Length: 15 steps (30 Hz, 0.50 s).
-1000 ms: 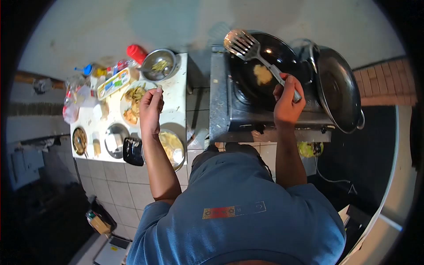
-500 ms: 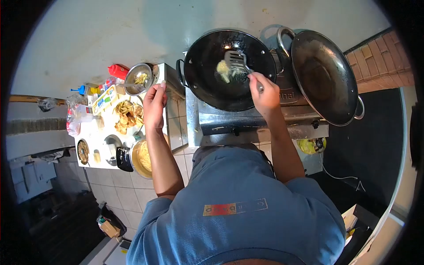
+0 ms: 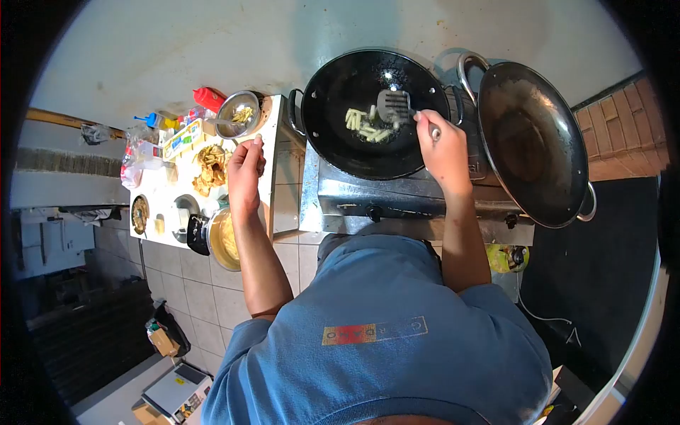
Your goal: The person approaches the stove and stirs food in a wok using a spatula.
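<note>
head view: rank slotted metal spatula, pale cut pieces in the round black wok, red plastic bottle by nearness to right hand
From the right hand:
1. Slotted metal spatula: in its grip.
2. Pale cut pieces: to its left, in the round black wok.
3. Red plastic bottle: far left, beside a round steel bowl.

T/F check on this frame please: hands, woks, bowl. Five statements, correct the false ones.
1. The right hand holds a slotted spatula. True.
2. The left hand grips a wok handle. False: the left hand is apart from both woks.
3. Pale food pieces lie in the left wok. True.
4. The metal bowl sits on the stove. False: the metal bowl is on the white table.
5. The right wok is dark inside. True.
</note>
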Available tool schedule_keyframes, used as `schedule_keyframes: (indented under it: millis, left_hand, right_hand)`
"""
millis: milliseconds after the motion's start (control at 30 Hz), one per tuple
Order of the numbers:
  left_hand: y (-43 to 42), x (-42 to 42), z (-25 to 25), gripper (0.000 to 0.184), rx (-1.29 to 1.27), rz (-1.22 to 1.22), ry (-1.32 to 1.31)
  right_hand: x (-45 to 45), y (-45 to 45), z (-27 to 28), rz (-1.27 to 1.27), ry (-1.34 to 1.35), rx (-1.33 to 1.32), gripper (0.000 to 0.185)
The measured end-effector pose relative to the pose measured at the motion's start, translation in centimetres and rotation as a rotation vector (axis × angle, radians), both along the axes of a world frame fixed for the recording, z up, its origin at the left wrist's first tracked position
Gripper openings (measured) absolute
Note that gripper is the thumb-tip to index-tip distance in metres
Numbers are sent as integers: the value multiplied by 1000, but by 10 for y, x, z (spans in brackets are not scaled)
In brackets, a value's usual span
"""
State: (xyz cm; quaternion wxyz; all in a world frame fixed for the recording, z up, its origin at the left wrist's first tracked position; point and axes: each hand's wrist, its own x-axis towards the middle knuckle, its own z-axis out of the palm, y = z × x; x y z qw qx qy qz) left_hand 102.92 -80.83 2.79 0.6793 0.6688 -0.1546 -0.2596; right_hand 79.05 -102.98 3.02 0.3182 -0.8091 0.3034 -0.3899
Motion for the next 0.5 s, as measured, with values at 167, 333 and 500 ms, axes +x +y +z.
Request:
schedule_keyframes:
  millis: [167,333,500]
  left_hand:
    - [1,0,-3,18,-7,-38,9]
    - [1,-11,12,19,-42,18,26]
    - [3,-8,9,18,-42,-24,19]
  right_hand:
    - [12,-1,-4,202,-95,8,17]
    - [4,2,9,124,59,-42,16]
    - [2,10,12,119,-3,-84,16]
